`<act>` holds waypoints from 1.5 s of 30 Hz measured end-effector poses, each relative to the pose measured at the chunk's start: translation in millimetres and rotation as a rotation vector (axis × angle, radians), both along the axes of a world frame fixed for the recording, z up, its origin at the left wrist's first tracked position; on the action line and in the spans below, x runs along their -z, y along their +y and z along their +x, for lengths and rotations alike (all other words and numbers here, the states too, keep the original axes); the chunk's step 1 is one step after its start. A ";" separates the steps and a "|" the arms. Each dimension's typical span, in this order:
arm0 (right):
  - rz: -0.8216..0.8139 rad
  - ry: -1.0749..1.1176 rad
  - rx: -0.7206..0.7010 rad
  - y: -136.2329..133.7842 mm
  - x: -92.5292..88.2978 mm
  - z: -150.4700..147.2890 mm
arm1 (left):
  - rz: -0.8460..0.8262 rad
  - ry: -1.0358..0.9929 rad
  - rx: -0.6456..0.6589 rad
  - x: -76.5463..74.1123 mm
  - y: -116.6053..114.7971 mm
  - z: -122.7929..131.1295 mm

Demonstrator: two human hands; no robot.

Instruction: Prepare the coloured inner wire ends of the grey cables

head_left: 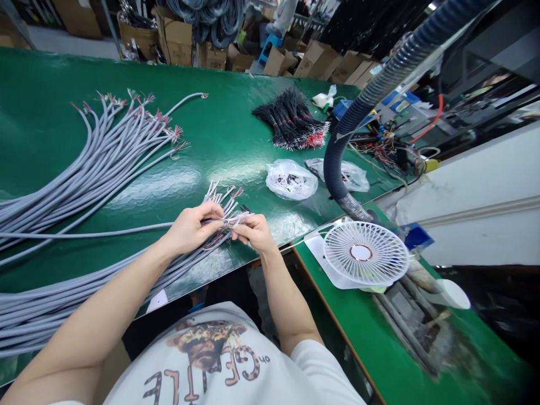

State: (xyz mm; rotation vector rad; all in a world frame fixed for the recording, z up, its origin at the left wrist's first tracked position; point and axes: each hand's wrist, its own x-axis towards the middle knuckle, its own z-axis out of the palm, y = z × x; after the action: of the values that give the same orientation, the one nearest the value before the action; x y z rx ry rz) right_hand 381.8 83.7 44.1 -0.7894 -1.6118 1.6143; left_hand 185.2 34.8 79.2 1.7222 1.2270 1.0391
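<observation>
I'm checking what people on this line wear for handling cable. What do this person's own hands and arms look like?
The left hand and right hand are bare, with no gloves, and I can make out no rings or watch. The forearms are bare too. A white short-sleeved T-shirt carries a brown and black printed graphic with large lettering; its right sleeve is plain white.

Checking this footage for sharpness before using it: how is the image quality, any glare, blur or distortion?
In the head view, white glare streaks the glossy green bench mat; wide-angle distortion bows the bench edges and the ribbed hose; the left hand, right hand and grey cable ends look sharp; the lower-right corner falls dark.
</observation>
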 end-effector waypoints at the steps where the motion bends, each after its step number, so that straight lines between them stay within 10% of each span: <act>1: -0.017 0.015 -0.002 -0.4 3.0 0.5 | 0.028 0.022 0.000 -0.4 -0.2 1.0; 26: 0.003 0.039 0.054 -14.8 -3.5 9.3 | 0.257 0.371 0.073 12.5 2.7 -0.1; 35: 0.268 -0.088 0.082 -21.8 -20.3 0.1 | 0.160 0.402 0.090 11.4 -0.1 2.0; 41: 0.566 -0.162 -0.153 -50.3 -46.4 -1.5 | 0.018 0.289 -0.021 6.3 4.3 -4.0; 45: 0.518 -0.252 0.095 -49.2 -43.9 -1.3 | -0.004 0.138 -0.011 4.5 4.2 -3.3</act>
State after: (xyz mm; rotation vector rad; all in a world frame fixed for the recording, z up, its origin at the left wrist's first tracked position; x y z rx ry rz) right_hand 380.5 34.5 87.9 -0.7921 -2.0188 0.9858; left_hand 181.9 39.0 74.7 1.8114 1.3246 0.9360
